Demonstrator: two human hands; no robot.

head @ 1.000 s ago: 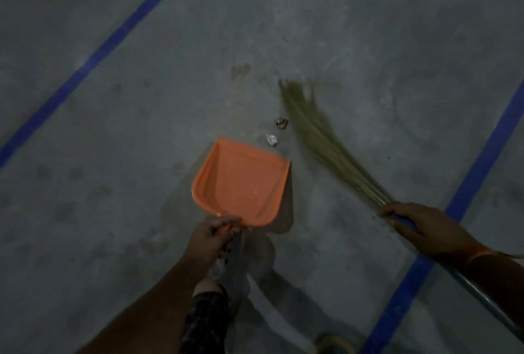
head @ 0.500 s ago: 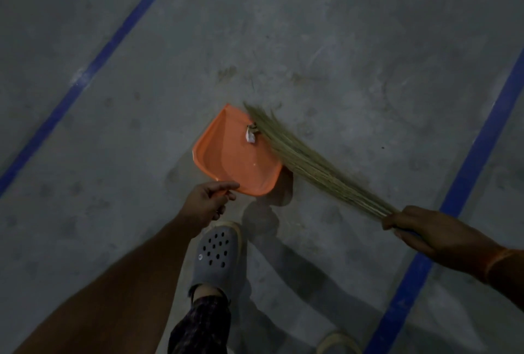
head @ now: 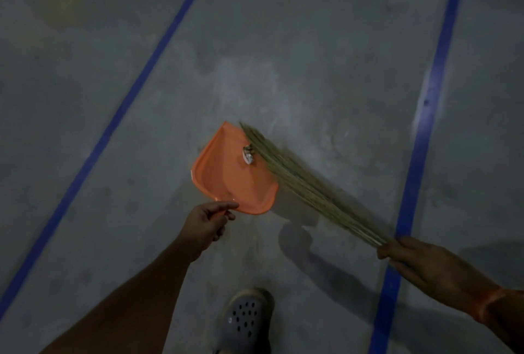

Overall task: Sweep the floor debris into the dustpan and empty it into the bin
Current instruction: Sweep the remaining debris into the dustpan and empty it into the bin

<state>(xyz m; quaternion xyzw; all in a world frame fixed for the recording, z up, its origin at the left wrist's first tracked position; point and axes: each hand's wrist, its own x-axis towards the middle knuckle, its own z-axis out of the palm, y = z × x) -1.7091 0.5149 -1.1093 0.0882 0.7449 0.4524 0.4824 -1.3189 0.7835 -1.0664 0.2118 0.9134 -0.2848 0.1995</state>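
Debris (head: pixel 248 154) in dustpan (head: pixel 226 177), blurred.

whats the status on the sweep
Left hand holds dustpan. Right hand grips broom. Debris in the pan. No bin in view.

One dustpan (head: pixel 226 177), one broom (head: pixel 306 186), two debris bits (head: pixel 248 155).

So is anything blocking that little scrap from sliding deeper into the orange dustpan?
Nothing visible does. The scrap already lies inside the dustpan, with the broom bristles right beside it and bare orange plastic beyond it. No bin is in view.
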